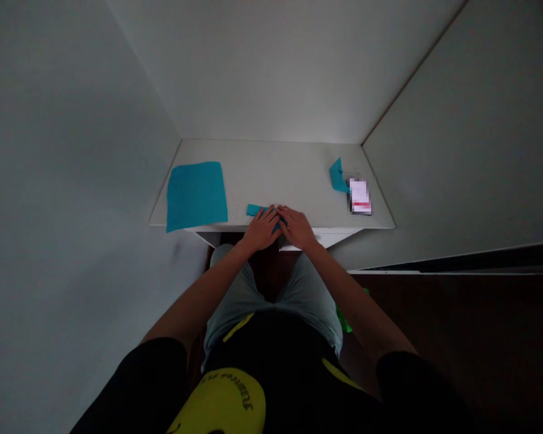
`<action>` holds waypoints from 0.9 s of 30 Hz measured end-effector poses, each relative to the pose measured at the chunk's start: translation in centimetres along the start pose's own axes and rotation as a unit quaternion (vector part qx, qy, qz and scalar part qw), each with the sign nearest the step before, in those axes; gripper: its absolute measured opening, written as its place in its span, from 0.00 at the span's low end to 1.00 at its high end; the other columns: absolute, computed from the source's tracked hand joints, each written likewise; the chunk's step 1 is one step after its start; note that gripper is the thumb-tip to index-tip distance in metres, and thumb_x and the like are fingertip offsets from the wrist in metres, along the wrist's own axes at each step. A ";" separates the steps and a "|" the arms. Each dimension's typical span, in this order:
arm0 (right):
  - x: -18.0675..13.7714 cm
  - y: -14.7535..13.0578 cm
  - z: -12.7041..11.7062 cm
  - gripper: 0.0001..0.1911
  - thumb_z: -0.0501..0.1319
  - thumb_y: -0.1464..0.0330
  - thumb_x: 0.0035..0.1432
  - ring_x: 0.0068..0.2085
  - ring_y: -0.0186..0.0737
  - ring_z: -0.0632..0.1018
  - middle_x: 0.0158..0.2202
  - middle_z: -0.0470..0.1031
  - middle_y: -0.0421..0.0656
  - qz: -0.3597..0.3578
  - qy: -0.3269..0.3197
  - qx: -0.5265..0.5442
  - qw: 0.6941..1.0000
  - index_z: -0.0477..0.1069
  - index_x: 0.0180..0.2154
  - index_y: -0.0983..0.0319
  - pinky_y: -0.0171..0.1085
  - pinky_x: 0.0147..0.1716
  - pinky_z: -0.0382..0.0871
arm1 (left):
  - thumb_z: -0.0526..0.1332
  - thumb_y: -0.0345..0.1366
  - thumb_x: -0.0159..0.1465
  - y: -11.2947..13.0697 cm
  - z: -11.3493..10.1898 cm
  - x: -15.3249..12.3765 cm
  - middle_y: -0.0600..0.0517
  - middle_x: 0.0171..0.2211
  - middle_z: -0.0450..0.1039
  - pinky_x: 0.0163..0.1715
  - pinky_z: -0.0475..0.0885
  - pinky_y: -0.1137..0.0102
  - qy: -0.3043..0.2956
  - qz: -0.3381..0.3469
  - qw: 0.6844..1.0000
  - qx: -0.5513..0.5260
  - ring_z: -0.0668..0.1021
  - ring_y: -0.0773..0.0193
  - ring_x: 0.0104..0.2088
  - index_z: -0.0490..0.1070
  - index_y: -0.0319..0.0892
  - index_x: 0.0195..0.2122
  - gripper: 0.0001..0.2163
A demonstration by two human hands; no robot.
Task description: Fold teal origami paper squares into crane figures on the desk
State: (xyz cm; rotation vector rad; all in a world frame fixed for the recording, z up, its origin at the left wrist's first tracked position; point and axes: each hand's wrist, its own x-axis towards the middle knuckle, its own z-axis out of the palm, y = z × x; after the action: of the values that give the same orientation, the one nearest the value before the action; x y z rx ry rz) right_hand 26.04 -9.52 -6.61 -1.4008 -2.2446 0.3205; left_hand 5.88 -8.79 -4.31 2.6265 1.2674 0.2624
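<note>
A folded strip of blue paper point(254, 210) lies at the desk's front edge, mostly covered by my hands. My left hand point(263, 229) rests on it from above, fingers spread and reaching forward. Close beside it, my right hand point(297, 227) has its fingers bent inward over the strip's right part and seems to grip it. The two hands nearly meet, and a bit of blue shows between them. My thumbs are mostly hidden.
On the desk point(271, 169), a large blue paper sheet point(196, 196) lies left, overhanging the front edge slightly. A folded blue paper shape point(337, 176) sits at right, next to a phone point(360, 196) with a lit screen. Walls enclose the desk's back and sides.
</note>
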 end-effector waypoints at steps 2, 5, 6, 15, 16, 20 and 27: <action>-0.6 -0.5 0.5 0.30 0.51 0.59 0.80 0.76 0.52 0.68 0.78 0.65 0.51 -0.016 -0.020 0.001 1.000 0.62 0.77 0.58 0.59 0.75 0.63 | 0.54 0.47 0.79 -0.6 -0.1 -0.5 0.40 0.80 0.58 0.81 0.50 0.46 0.001 0.006 1.000 0.003 0.55 0.46 0.82 0.64 0.39 0.76 0.29; -2.2 0.7 0.1 0.33 0.53 0.56 0.80 0.79 0.53 0.65 0.79 0.62 0.52 -0.027 -0.027 -0.005 0.999 0.59 0.79 0.59 0.62 0.78 0.58 | 0.62 0.53 0.74 -1.8 -0.6 -1.4 0.40 0.82 0.52 0.80 0.51 0.43 0.010 0.003 1.000 0.004 0.55 0.42 0.82 0.60 0.42 0.79 0.36; -2.8 1.4 -0.2 0.34 0.53 0.55 0.79 0.79 0.54 0.64 0.79 0.62 0.53 -0.028 -0.025 -0.007 0.999 0.59 0.79 0.58 0.62 0.78 0.57 | 0.64 0.54 0.73 -2.2 -0.8 -1.8 0.39 0.82 0.51 0.80 0.51 0.43 0.015 -0.006 1.000 0.006 0.55 0.40 0.82 0.60 0.43 0.79 0.38; -4.7 3.6 -1.4 0.31 0.57 0.55 0.77 0.76 0.54 0.69 0.76 0.69 0.49 0.001 0.013 0.001 1.000 0.64 0.76 0.54 0.63 0.76 0.61 | 0.64 0.44 0.73 -3.3 -1.3 -2.0 0.41 0.79 0.60 0.79 0.57 0.46 0.044 -0.077 0.996 0.003 0.63 0.45 0.79 0.69 0.46 0.74 0.29; -4.5 3.4 -1.4 0.31 0.58 0.54 0.77 0.75 0.56 0.70 0.74 0.71 0.50 0.009 0.020 0.005 1.000 0.66 0.75 0.55 0.64 0.75 0.62 | 0.63 0.43 0.74 -3.3 -1.4 -1.9 0.42 0.78 0.62 0.78 0.58 0.46 0.046 -0.083 0.996 0.000 0.64 0.46 0.79 0.71 0.47 0.73 0.27; -3.8 3.2 -1.7 0.31 0.60 0.51 0.76 0.69 0.59 0.77 0.69 0.77 0.53 0.031 0.042 0.029 0.998 0.69 0.72 0.57 0.62 0.69 0.70 | 0.66 0.37 0.70 -3.5 -1.6 -1.6 0.42 0.78 0.63 0.78 0.60 0.48 0.034 -0.073 0.997 0.000 0.65 0.47 0.78 0.73 0.45 0.71 0.27; -2.8 4.5 -2.2 0.31 0.60 0.49 0.76 0.62 0.57 0.82 0.64 0.80 0.53 0.041 0.072 0.113 0.990 0.70 0.70 0.58 0.57 0.65 0.75 | 0.60 0.40 0.77 -4.1 -2.0 -0.7 0.44 0.66 0.79 0.70 0.70 0.53 0.047 -0.057 0.996 -0.048 0.77 0.50 0.69 0.80 0.45 0.63 0.17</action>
State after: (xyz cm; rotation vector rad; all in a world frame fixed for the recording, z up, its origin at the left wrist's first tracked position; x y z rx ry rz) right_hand 31.73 -10.09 -7.39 -1.3517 -1.9700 0.4698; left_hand 1.83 -6.60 -3.52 2.4781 1.3915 0.4226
